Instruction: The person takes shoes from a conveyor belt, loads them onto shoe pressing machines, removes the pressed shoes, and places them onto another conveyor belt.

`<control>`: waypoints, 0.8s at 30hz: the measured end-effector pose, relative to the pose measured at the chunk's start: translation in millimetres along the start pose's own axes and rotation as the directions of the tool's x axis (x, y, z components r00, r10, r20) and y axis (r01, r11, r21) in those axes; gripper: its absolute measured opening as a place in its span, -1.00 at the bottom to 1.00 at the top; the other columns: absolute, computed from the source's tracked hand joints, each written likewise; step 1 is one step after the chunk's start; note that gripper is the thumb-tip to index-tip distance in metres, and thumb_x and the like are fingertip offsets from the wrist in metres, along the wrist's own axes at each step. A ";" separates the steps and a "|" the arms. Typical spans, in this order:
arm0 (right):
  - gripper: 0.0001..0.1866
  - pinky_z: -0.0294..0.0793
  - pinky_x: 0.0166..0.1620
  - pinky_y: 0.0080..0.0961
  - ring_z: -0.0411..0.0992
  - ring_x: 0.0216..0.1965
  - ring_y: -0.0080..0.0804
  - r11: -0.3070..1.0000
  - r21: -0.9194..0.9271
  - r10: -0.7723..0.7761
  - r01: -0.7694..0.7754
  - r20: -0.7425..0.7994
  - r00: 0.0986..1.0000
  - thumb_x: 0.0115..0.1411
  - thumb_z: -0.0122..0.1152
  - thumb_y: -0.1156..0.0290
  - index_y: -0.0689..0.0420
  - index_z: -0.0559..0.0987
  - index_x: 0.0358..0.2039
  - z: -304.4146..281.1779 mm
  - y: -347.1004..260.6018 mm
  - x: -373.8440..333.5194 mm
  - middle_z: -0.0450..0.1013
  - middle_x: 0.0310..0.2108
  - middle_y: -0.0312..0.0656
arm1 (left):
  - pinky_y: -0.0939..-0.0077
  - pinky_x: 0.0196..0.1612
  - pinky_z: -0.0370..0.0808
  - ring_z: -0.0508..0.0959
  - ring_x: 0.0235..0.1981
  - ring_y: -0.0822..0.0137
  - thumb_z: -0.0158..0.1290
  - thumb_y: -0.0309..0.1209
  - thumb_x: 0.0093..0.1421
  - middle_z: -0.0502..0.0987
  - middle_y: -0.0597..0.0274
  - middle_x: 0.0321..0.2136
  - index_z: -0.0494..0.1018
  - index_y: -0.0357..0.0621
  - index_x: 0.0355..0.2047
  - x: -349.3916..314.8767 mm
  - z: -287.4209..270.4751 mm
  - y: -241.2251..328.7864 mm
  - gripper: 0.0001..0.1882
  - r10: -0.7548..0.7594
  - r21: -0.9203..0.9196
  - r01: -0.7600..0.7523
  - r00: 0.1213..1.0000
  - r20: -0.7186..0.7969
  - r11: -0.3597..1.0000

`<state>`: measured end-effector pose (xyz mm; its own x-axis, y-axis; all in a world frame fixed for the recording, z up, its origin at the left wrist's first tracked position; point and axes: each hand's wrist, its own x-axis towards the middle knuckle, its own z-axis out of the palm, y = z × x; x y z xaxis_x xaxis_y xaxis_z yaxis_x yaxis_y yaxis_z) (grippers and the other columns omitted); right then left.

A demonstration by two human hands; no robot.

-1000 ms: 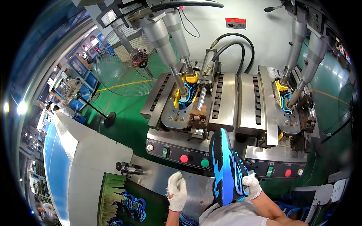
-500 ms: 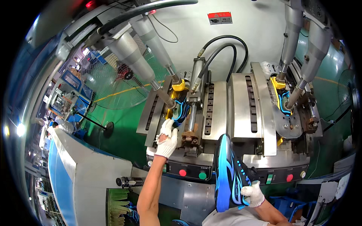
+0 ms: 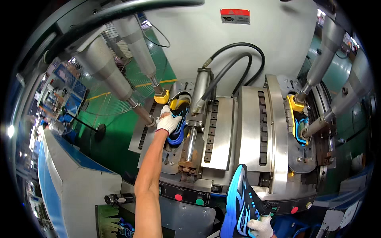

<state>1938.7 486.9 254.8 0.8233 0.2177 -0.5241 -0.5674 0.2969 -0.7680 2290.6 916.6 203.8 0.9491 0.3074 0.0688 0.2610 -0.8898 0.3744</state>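
Note:
A black-and-blue sneaker (image 3: pixel 179 129) sits in the left station of a metal press machine, beside a steel cylinder (image 3: pixel 202 87). My left hand (image 3: pixel 168 122), in a white knit glove, is on this sneaker's upper, fingers bent around its side; the fingertips are partly hidden. Low in front of the machine, my right hand (image 3: pixel 261 227), gloved too, grips a second sneaker (image 3: pixel 238 206) near its heel. That one stands toe up, its blue gradient sole turned left. A third shoe (image 3: pixel 301 125) is in the right station under a yellow pad (image 3: pixel 294 104) and a metal rod.
Thick press rods (image 3: pixel 107 73) come down near my left hand, one ending in a yellow pad (image 3: pixel 162 97). Steel blocks (image 3: pixel 254 131) fill the middle. Red and green buttons (image 3: pixel 199 202) line the front panel. A grey-white housing (image 3: pixel 75 178) stands at left.
The left rods and yellow pad have come off the left sneaker, which now shows more fully. My left hand has moved forward onto it. The held sneaker sits lower in view.

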 end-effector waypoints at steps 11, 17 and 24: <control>-0.58 0.56 -0.19 -0.51 0.55 -0.27 -0.48 0.994 0.108 -0.032 0.027 0.040 0.999 0.13 0.35 0.53 0.24 0.52 0.02 111.2 -16.7 97.5 0.58 -0.21 -0.20 | 0.27 0.03 0.49 0.56 -0.13 0.10 0.43 -0.40 -0.07 0.51 0.00 -0.14 0.35 -0.27 0.08 -292.2 -131.2 -33.5 -0.28 -0.197 -0.538 -0.071 0.884 -0.424 0.840; -0.88 0.62 -0.32 -0.39 0.60 -0.41 -0.31 0.985 0.143 -0.145 0.095 0.397 0.906 0.15 0.31 0.57 0.18 0.60 -0.27 272.0 -48.2 293.7 0.58 -0.34 -0.17 | 0.24 0.00 0.48 0.55 -0.16 0.04 0.43 -0.42 -0.11 0.52 -0.04 -0.16 0.37 -0.29 0.05 -487.5 -60.2 -104.3 -0.29 -0.552 -0.507 0.339 0.752 -0.360 0.792; -0.87 0.57 -0.37 -0.29 0.61 -0.37 -0.21 -0.098 -0.958 -0.618 0.271 0.272 0.737 0.04 0.26 0.38 0.13 0.58 -0.39 238.3 -56.0 550.8 0.58 -0.45 -0.08 | 0.11 -0.04 0.55 0.62 -0.15 -0.10 0.43 -0.20 -0.01 0.62 -0.09 -0.16 0.43 -0.18 0.10 -627.1 71.7 -98.7 -0.30 -0.801 -0.270 0.756 0.537 -0.266 0.596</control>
<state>2421.2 811.7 96.8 0.9548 0.2299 0.1886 0.2900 -0.8602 -0.4196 1682.3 787.5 57.5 0.2536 0.9671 -0.0174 0.8255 -0.2070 0.5251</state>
